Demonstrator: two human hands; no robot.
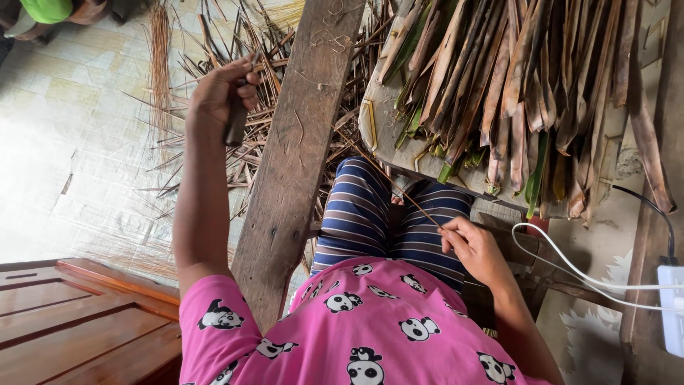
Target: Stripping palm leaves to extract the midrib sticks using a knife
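My left hand (217, 93) is raised out to the left over the floor, closed around a dark knife handle (236, 127). My right hand (474, 248) rests above my striped trouser lap and pinches the end of a thin brown leaf rib (399, 192). The rib runs up and left toward a long wooden plank (299, 142). The plank slants from my left knee up to the top of the view, between my two hands.
A pile of dried and green palm leaves (513, 85) lies on a stool at the upper right. Leaf scraps (206, 160) and a bundle of thin ribs (158, 57) lie on the floor. A white power strip (671, 306) with cables is at right. A wooden panel (71, 321) is lower left. Someone in green (44, 10) sits at the far top left.
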